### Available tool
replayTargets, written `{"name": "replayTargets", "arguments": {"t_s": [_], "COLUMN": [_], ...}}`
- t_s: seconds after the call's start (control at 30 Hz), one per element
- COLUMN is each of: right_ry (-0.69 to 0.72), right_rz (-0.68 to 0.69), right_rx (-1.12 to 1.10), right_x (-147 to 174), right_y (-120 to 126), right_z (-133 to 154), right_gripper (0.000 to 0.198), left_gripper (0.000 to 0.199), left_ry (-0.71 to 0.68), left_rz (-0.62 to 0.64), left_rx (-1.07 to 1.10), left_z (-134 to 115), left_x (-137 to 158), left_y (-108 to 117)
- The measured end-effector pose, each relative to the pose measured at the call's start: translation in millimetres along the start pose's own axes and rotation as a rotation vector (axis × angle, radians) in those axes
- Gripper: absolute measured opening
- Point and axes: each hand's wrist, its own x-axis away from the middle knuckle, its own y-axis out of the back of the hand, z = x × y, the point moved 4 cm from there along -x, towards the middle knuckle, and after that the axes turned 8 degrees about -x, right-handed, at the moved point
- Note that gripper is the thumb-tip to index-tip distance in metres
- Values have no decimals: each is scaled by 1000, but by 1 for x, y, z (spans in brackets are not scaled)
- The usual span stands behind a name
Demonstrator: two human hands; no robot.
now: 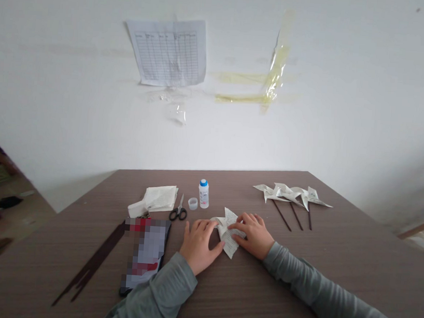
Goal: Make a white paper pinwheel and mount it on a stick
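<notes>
Leftmost on the worktop (231,296) lie dark sticks (94,262), then a phone (151,251), stacked paper (161,198), scissors (180,207), a cap (193,204) and a bottle (203,195). The left hand (200,245), thumb and fingers parted, meets the folded paper (228,240) centrally; the right hand (255,237), loosely curved, touches its right side. Whether either grips it, I cannot tell. Far right lie pinwheels (285,191).

A brown table (246,297) bears scissors (180,207), a bottle (204,196) and pinwheels (284,191).
</notes>
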Motion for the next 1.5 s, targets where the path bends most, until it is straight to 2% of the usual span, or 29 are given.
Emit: {"name": "replayTargets", "arguments": {"t_s": [0.2, 0.4, 0.53, 0.7, 1.0, 1.17, 1.3, 1.5], "right_ry": [-27, 24, 31, 19, 47, 112, 187, 310], "right_rz": [-46, -84, -67, -78, -141, -213, -213, -164], "right_rx": [-58, -5, 10, -76, -145, -168, -242, -358], "right_x": [-1, 1, 1, -2, -4, -6, -9, -24], "right_y": [-3, -4, -1, 1, -5, -12, -12, 4], "right_z": [-9, -9, -6, -11, -28, -35, -36, -34], "right_gripper": [39, 27, 29, 37, 40, 36, 33, 35], "left_gripper": [52, 53, 54, 56, 56, 51, 49, 46], "left_ry": [4, 18, 13, 25, 10, 28, 36, 37], "left_rz": [2, 11, 31, 66, 35, -42, -62, -74], "left_rx": [-24, -29, -30, -37, -28, -78, -158, -222], "left_z": [-1, -2, -5, -5, 6, 24, 29, 33], "left_x": [-1, -1, -1, 1, 2, 4, 9, 13], "left_y": [1, 2, 5, 7, 0, -8, -12, -9]}}
